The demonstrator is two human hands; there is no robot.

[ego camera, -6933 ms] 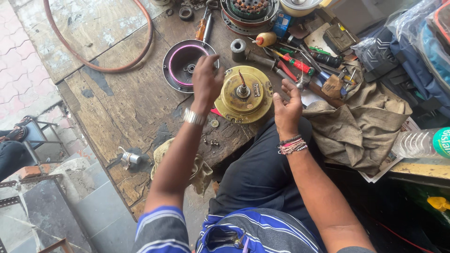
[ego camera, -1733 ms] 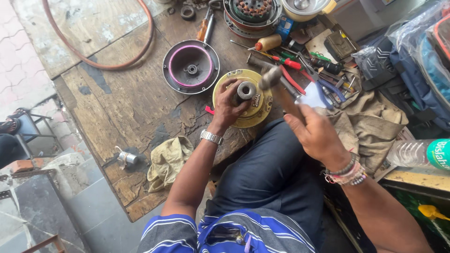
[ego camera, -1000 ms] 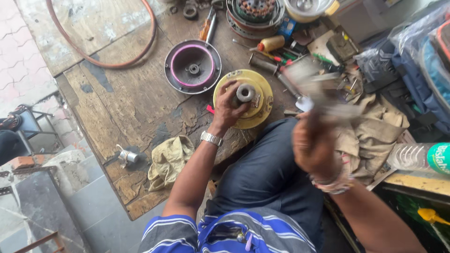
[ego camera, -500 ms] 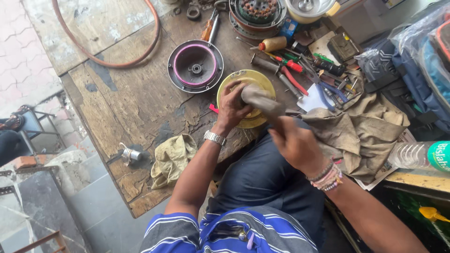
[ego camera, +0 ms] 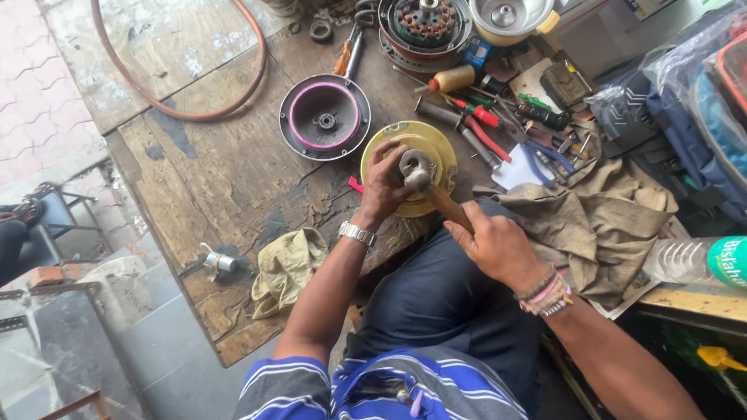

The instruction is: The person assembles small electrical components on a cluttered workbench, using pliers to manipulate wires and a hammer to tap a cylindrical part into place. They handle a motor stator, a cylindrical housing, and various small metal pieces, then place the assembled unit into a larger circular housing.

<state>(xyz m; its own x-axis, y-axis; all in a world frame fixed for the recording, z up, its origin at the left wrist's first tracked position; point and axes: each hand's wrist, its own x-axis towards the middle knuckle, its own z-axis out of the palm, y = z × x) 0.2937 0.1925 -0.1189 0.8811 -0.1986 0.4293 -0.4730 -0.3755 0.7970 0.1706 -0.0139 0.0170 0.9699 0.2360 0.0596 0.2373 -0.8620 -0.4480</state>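
Left edge first: rubber belt loop (ego camera: 179,93) lies across the far bench (ego camera: 194,194), well apart from the work. Small metal fitting (ego camera: 219,263) and crumpled yellowish rag (ego camera: 286,264) sit near the bench's front edge; a jolt could shake the fitting off onto the floor. Dark round cover with pink ring (ego camera: 324,117) lies flat just left of the yellow disc-shaped housing (ego camera: 412,155).

Your left hand (ego camera: 385,183) is curled over the housing's centre, fingers wrapped beside the hub, holding it down. Your right hand (ego camera: 494,245) is closed around a wooden hammer handle (ego camera: 447,206), and the metal hammer head (ego camera: 416,167) sits right at the hub, touching or almost touching your left fingers. That is the main risk, I'd say: a glancing blow lands on the thumb or knuckles because they're so close to the strike point. The housing also overhangs the bench edge toward your lap, so an off-centre hit could tip it or kick it off.

Further right, red-handled pliers (ego camera: 486,132) and screwdrivers (ego camera: 537,109) are piled near the housing; a wide backswing could catch them. Brown cloth (ego camera: 599,218) lies just beside your right wrist and could snag the handle. Plastic bottle (ego camera: 692,260) lies at the far right.
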